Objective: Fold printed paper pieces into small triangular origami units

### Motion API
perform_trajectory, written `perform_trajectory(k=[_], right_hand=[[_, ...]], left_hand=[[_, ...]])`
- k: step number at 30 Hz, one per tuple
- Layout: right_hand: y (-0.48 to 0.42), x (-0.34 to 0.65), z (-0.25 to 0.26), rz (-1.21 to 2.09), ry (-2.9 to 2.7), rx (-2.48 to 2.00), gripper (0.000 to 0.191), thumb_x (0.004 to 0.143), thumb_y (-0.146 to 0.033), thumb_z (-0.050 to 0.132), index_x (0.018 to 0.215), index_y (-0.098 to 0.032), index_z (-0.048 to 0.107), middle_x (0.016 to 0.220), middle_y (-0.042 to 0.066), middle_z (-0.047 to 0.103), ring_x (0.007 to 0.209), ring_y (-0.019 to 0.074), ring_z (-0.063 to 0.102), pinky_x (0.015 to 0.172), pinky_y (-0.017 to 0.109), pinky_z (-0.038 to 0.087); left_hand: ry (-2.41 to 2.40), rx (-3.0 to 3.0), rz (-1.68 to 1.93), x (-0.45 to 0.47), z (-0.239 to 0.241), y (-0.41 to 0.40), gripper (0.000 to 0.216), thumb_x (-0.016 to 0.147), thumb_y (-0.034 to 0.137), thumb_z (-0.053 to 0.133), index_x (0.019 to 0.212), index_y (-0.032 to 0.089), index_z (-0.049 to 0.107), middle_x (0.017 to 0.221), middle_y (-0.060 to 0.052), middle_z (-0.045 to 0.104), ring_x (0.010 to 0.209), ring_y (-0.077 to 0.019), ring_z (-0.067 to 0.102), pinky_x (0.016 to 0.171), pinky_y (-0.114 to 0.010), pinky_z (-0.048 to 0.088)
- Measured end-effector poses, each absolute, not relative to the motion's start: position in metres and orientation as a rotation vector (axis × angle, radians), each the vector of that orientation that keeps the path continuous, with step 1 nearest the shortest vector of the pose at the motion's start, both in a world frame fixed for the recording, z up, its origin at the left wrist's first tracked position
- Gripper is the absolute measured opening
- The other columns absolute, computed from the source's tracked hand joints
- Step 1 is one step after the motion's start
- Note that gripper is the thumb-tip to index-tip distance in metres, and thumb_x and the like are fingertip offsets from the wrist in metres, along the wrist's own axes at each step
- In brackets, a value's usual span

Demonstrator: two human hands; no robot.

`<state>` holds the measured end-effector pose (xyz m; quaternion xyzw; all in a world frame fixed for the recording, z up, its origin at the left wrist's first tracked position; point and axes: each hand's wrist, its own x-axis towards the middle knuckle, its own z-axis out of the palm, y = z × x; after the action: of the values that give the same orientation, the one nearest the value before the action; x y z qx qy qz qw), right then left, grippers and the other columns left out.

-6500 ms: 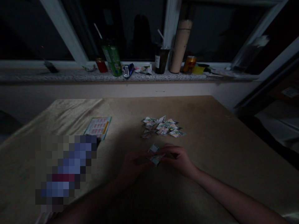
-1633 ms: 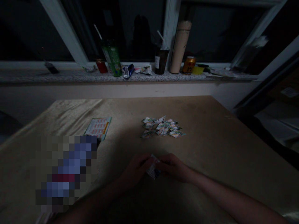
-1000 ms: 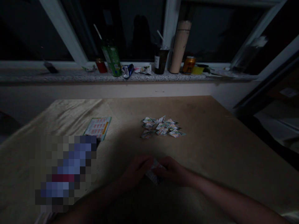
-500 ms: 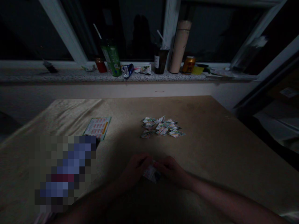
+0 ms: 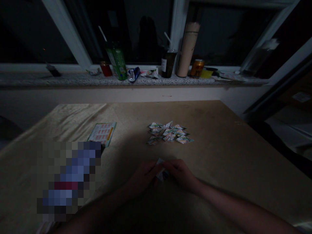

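Both my hands meet low in the middle of the tan table [image 5: 219, 156]. My left hand [image 5: 141, 178] and my right hand [image 5: 181, 174] each pinch a small folded piece of printed paper [image 5: 161, 172] between their fingertips. A little beyond them lies a pile of several similar folded paper pieces [image 5: 169, 134]. The room is dim and the fold's exact shape is hard to make out.
A printed card [image 5: 102, 132] lies at the left of the table, beside a blurred patch. On the stone windowsill stand a green bottle [image 5: 117, 61], a red can [image 5: 106, 69], a dark cup with a straw [image 5: 168, 62], a beige flask [image 5: 187, 48] and an orange can [image 5: 197, 67].
My hands keep working the paper piece, shifting slightly nearer me and then a little forward again. The piece turned between my fingers. The pile has not moved.
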<state>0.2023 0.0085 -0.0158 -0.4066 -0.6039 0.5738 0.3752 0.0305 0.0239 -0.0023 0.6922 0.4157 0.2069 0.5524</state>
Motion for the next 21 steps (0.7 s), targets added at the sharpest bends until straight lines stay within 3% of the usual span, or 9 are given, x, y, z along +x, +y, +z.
perform_trajectory(k=[4, 17, 21], right_hand=[[0.0111, 0.2017, -0.0155, 1.395, -1.485, -1.21, 0.052, 0.077, -0.059, 0.048, 0.05, -0.015, 0.045, 0.048, -0.005, 0.029, 0.045, 0.0065, 0.024, 0.041, 0.02, 0.02], [0.0142, 0.204, -0.0157, 1.291, -1.446, -1.246, 0.052, 0.076, -0.06, 0.048, 0.049, -0.017, 0.039, 0.049, -0.005, 0.027, 0.046, 0.0066, 0.022, 0.04, 0.021, 0.017], [0.0157, 0.2067, -0.0171, 1.271, -1.423, -1.238, 0.049, 0.077, -0.059, 0.048, 0.052, -0.017, 0.042, 0.049, -0.005, 0.032, 0.045, 0.0068, 0.026, 0.04, 0.021, 0.019]], left_hand=[[1.033, 1.586, 0.512, 0.0298, -0.0022, 0.0247, 0.047, 0.086, 0.052, 0.038, 0.063, 0.015, 0.055, 0.045, 0.005, 0.046, 0.043, -0.0101, 0.043, 0.047, -0.019, 0.032], [1.064, 1.562, 0.588, 0.0279, -0.0046, 0.0277, 0.048, 0.088, 0.046, 0.036, 0.06, 0.015, 0.06, 0.047, 0.002, 0.057, 0.049, -0.0126, 0.052, 0.056, -0.021, 0.038], [1.113, 1.552, 0.612, 0.0287, 0.0006, 0.0283, 0.049, 0.087, 0.045, 0.037, 0.055, 0.015, 0.059, 0.05, 0.0, 0.058, 0.052, -0.0133, 0.053, 0.057, -0.021, 0.038]])
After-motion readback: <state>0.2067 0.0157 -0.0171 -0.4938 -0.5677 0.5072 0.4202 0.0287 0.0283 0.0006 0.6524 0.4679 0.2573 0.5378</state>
